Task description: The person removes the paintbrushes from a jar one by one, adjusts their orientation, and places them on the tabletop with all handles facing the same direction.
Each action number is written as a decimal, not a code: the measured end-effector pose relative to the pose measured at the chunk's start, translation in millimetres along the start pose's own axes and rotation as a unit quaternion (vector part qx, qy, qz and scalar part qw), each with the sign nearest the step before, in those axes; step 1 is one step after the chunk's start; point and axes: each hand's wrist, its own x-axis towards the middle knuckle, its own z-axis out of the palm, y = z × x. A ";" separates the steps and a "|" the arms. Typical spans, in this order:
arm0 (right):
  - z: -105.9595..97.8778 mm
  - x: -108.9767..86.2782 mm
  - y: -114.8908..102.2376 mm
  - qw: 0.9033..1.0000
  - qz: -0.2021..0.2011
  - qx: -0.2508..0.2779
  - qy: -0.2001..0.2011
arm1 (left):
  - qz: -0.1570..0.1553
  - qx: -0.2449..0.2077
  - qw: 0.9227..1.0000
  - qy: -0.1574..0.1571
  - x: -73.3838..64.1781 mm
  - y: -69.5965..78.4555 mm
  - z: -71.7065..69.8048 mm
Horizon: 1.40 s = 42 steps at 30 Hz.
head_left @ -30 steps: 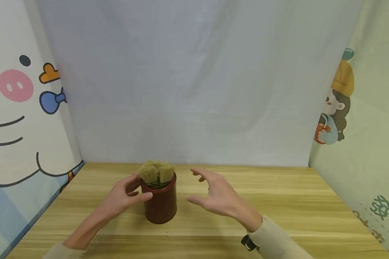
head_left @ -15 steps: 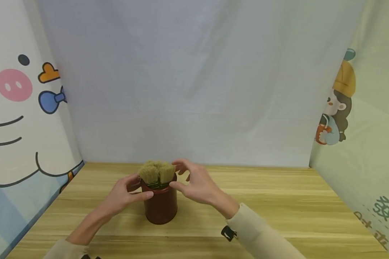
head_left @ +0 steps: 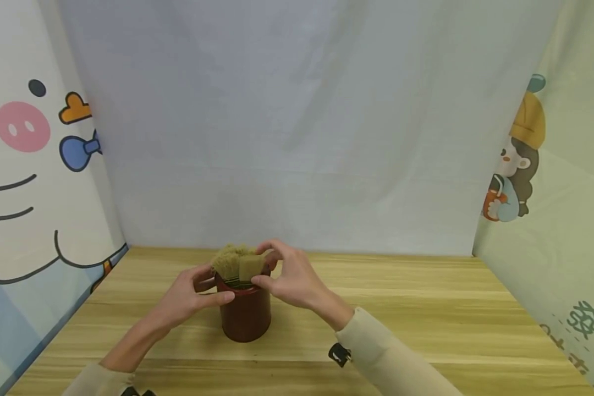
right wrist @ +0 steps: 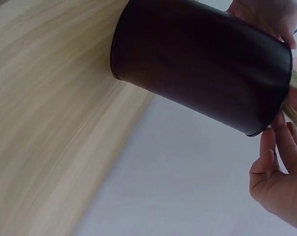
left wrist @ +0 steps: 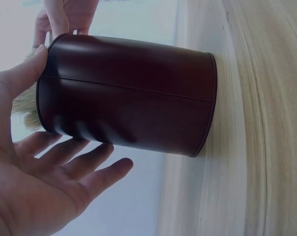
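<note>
A dark red cylindrical holder [head_left: 246, 319] stands upright on the wooden table, with several bristle brushes [head_left: 226, 262] in it, tan bristles up. My left hand [head_left: 184, 298] holds the holder near its rim, thumb on the near side and fingers along the far left. In the left wrist view those fingers [left wrist: 82, 156] lie against the brown wall. With thumb and fingers my right hand [head_left: 293, 279] pinches the bristles of the right-hand brush [head_left: 250, 268], which still stands in the holder. Inside the holder, the brushes' handles are hidden.
The wooden table [head_left: 401, 313] reaches back to a pale cloth backdrop [head_left: 297, 126]. Cloths printed with cartoon figures hang at the left and right. A small black device [head_left: 339, 355] sits by the right sleeve.
My right hand has come in from the right and taken hold of the right-hand brush, whose bristles are now squeezed together. The left hand and the holder have stayed in place.
</note>
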 end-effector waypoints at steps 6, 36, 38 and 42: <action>0.1 -0.9 2.4 1.000 0.006 0.002 -0.007 | 0.003 -0.005 1.000 0.001 0.3 0.0 0.4; 4.6 -0.1 2.6 0.996 -0.090 -0.011 0.008 | -0.021 -0.014 1.000 0.004 -2.5 0.6 -0.8; 5.1 1.0 1.9 0.995 -0.097 0.003 0.008 | -0.017 -0.014 1.000 0.006 -2.4 0.3 -1.0; 5.2 2.6 0.6 0.995 -0.099 0.027 0.008 | -0.016 -0.011 1.000 0.010 -2.3 0.3 -1.6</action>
